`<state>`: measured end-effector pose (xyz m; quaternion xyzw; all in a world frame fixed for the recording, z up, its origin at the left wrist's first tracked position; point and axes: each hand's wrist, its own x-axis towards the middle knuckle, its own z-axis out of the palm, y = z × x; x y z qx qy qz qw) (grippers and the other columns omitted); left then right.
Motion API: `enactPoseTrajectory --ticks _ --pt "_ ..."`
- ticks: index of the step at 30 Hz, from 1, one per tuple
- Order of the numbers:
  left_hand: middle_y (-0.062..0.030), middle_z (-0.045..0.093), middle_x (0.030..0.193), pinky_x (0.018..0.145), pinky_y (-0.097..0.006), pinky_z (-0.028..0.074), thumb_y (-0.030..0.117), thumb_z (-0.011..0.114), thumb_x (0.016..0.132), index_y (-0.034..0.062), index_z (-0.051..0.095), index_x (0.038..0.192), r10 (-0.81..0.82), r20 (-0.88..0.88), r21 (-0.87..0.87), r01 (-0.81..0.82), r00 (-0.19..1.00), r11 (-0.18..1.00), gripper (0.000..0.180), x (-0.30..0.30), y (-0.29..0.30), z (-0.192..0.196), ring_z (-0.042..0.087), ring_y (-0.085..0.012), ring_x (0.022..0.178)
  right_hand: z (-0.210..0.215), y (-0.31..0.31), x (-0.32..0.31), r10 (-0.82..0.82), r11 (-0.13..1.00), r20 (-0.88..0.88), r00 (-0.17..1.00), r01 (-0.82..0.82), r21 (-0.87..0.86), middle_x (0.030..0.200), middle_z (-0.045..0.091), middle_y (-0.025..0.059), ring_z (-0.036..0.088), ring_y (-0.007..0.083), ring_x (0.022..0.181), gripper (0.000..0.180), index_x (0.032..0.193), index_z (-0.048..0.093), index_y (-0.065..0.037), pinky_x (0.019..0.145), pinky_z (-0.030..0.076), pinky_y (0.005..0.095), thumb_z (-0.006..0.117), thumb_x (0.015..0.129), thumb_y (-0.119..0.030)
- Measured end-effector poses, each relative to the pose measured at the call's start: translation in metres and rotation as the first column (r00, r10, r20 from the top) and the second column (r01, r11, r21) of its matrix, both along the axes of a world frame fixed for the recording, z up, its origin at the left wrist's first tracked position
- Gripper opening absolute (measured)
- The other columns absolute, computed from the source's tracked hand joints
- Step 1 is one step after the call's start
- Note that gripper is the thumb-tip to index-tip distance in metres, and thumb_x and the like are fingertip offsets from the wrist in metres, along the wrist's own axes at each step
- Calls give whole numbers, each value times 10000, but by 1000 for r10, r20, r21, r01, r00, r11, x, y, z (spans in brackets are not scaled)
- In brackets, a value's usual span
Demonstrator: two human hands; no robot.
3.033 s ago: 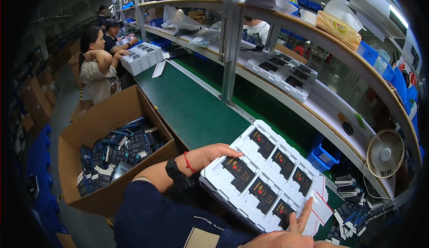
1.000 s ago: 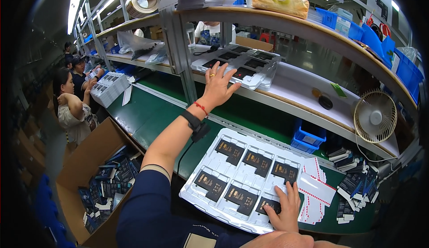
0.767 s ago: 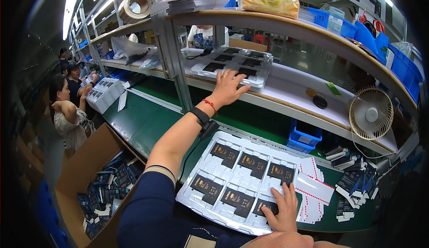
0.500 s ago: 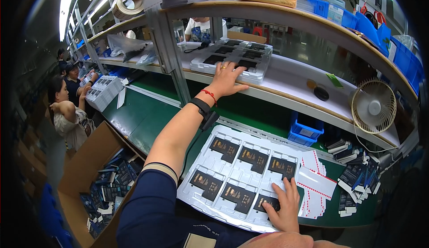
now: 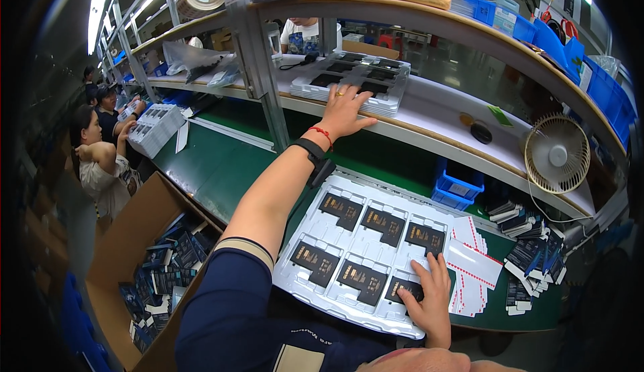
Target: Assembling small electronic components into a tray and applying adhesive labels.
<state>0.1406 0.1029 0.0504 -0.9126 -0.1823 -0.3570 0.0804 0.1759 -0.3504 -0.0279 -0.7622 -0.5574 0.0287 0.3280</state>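
Reaching up to the shelf, my left hand (image 5: 343,114) is open, its fingers spread on the near edge of a stack of clear plastic trays (image 5: 384,107) holding black flat pieces. Below on the bench, a white plastic tray (image 5: 339,238) carries black phone batteries (image 5: 362,281), one in each of its several compartments. My right hand (image 5: 433,301) lies at the tray's right side, fingers apart. Its thumb touches the battery (image 5: 396,290) in the near right compartment, while the fingertips rest by the far right battery (image 5: 426,236).
Red-edged white sticker sheets (image 5: 469,264) and small dark boxes (image 5: 533,258) lie right of the tray. Blue bins (image 5: 456,187) stand behind. A fan (image 5: 557,154) sits on the shelf. At left are a carton of boxes (image 5: 144,244) and two co-workers (image 5: 100,164).
The view has shifted slightly. My left hand stays at the shelf trays and my right hand at the lower tray; nothing has been picked up or let go.
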Motion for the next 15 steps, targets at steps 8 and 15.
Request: enactPoseTrajectory --ticks 8,15 --pt "-194 384 1464 1173 -542 146 484 734 783 199 397 1463 -2 -84 -30 0 996 1000 810 -20 -4 -3 263 -387 1421 -2 -1 -3 -11 999 17 1000 10 34 1429 428 269 312 455 1381 555 1273 593 -62 1096 262 519 741 788 -287" --pt "-230 464 1424 1095 -430 362 350 716 838 83 469 1407 -259 -32 -373 229 965 899 675 -76 -28 -12 448 -402 1309 -7 -4 -2 -21 998 22 1000 20 52 1428 443 259 330 448 1376 542 1261 605 -67 1098 274 504 740 783 -284"
